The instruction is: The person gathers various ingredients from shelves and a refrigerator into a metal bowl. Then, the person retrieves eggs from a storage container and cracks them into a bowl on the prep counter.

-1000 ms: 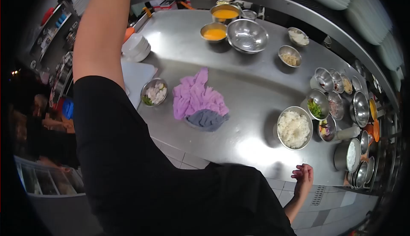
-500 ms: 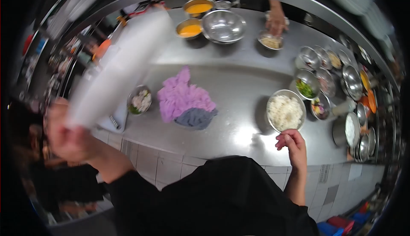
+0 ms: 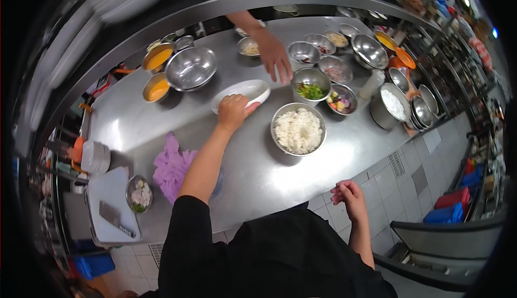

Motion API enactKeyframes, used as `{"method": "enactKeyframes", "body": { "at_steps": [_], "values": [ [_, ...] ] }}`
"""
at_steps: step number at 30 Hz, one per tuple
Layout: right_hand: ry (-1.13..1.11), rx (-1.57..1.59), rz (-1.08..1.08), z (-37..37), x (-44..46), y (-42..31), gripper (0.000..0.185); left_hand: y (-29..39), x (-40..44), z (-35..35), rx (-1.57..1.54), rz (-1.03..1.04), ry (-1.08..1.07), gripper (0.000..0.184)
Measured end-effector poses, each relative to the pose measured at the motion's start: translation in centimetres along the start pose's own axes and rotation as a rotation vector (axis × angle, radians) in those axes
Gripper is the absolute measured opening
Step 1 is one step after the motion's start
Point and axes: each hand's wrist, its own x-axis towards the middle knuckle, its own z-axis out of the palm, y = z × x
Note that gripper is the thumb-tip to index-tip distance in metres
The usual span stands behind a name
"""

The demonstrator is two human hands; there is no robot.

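Note:
My left hand (image 3: 232,112) grips the near rim of a white oval dish (image 3: 253,89), which is over the middle of the steel table. My right hand (image 3: 350,196) hangs by the table's front edge, fingers loosely bent and nothing in them. Between the two hands stands a steel bowl of white rice (image 3: 298,131). A bowl of chopped greens (image 3: 311,91) is just behind the rice. Another person's hand (image 3: 274,58) reaches down across the table, close to the dish and the greens but apart from my hands.
A purple cloth (image 3: 171,171) lies left of my forearm. On the left are a white cutting board (image 3: 102,190) with a cleaver (image 3: 111,213) and a small bowl of pale pieces (image 3: 140,194). Several steel bowls crowd the right; a large steel bowl (image 3: 191,69) stands at the back left.
My left hand has brought the white dish from the far left to the table's middle. The view has turned right. The other person's hand has left the small bowl and come nearer.

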Motion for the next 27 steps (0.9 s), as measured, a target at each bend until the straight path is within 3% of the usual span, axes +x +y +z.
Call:
{"method": "enactKeyframes", "body": {
  "at_steps": [9,11,13,16,19,23,27],
  "values": [
    [0.51,0.126,0.311,-11.0,-6.9,15.7,0.014,-4.4,0.6,9.4,0.013,0.129,-0.242,0.037],
    [0.571,0.147,0.405,-13.4,-8.2,18.8,0.016,-6.0,-0.7,11.9,0.08,0.03,-0.296,0.036],
    [0.608,0.128,0.449,-15.9,-8.7,21.3,0.016,-4.6,0.2,9.7,0.193,-0.106,-0.394,0.029],
    [0.625,0.036,0.563,-21.1,-8.5,25.1,0.016,-3.4,0.2,7.1,-0.073,-0.459,0.023,0.019],
    [0.624,-0.027,0.734,-26.9,-8.2,28.9,0.018,2.8,1.2,1.9,-0.342,-0.659,0.403,0.02],
    [0.539,-0.021,0.935,-35.5,-6.9,31.8,0.022,19.7,2.9,-1.9,-0.724,-0.709,0.517,0.02],
    [0.509,-0.031,0.823,-42.5,-3.3,30.8,0.022,33.4,3.7,2.1,-0.921,-0.623,0.028,0.012]
  ]
}}
